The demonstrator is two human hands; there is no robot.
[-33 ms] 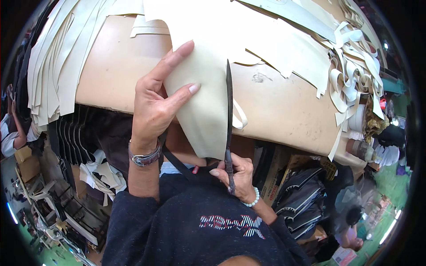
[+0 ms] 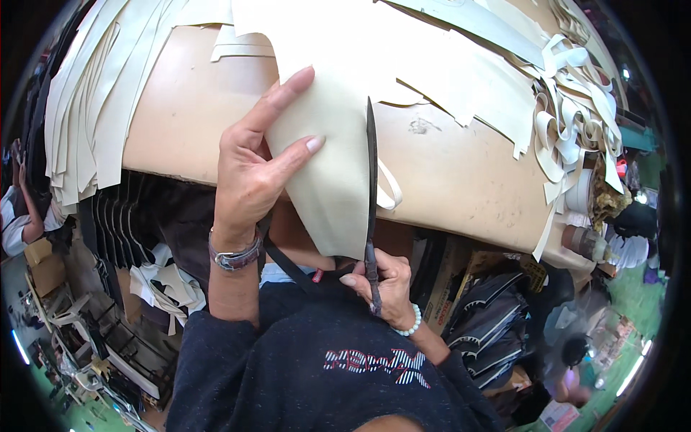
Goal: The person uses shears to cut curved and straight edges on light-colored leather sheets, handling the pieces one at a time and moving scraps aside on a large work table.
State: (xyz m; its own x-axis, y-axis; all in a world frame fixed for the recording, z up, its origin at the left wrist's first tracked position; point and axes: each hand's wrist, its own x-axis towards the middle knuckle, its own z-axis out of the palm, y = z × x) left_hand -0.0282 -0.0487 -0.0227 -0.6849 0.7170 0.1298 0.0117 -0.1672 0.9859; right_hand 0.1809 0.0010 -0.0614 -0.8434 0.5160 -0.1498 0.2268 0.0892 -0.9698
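A cream sheet point(image 2: 327, 165) of leather-like material hangs over the table's near edge toward me. At its left side, my left hand point(image 2: 255, 162) holds it, with the thumb and index finger spread on top and the other fingers partly hidden. My right hand point(image 2: 389, 288) is closed around the dark, wrapped handle of large shears point(image 2: 372, 180). Their long dark blade points away from me along the sheet's right edge. Just right of the blade, a narrow cream strip point(image 2: 389, 186) curls. Whether the blades are apart cannot be made out.
Long cream strips point(image 2: 90, 93) lie at the table's left, and curled offcuts point(image 2: 572, 115) pile at the right. More cream pieces point(image 2: 461, 79) cover the far side of the tan table point(image 2: 180, 93). Black stacked pieces point(image 2: 489, 324) sit below at right. People are at both outer edges.
Both my hands, the sheet and the shears hold the same position. Only the person at the far lower right has shifted slightly.
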